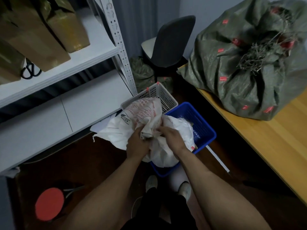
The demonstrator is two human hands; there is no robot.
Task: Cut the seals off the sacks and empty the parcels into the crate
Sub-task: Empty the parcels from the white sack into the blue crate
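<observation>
A white woven sack (142, 113) with red print lies crumpled over the blue crate (203, 128) on the floor. My left hand (137, 143) grips a bunch of the sack's fabric on its left side. My right hand (171, 137) grips the fabric just beside it, above the crate. White bagged parcels (182, 128) show inside the crate under the sack. A large green sack (249, 63), tied shut at its top with red seals, sits on the wooden table (265, 140) at the right.
A white perforated basket (167, 98) stands behind the crate. White metal shelving (83, 60) with brown boxes fills the left. A dark chair (171, 42) and another green sack (144, 72) are at the back. A red stool (49, 204) stands at lower left.
</observation>
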